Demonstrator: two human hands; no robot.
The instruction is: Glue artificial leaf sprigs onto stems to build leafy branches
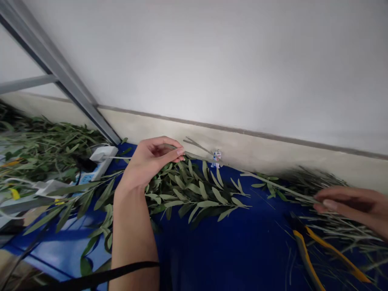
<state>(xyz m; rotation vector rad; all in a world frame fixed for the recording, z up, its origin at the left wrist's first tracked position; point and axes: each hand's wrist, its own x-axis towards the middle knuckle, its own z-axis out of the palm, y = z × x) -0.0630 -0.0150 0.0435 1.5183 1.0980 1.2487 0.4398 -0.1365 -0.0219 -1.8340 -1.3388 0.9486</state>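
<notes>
My left hand (160,157) is closed in a pinch on a thin stem (194,155) that runs right, above the leafy artificial-looking branches (194,194) on the blue surface. Between thumb and fingers my right hand (351,204) holds a bare grey-green stem (279,186), its free end pointing left. Below the right hand lie pliers (306,242) with yellow-and-black handles. A small white-and-blue printed item (216,158) sits by the wall, with short forked stems (197,143) close by.
Bare stems (348,230) are heaped at the right. A power strip (97,165) with plugs and cables stands left of my wrist. More greenery (54,141) is piled beyond a metal frame (75,81). The wall (212,60) borders the blue tabletop (224,250).
</notes>
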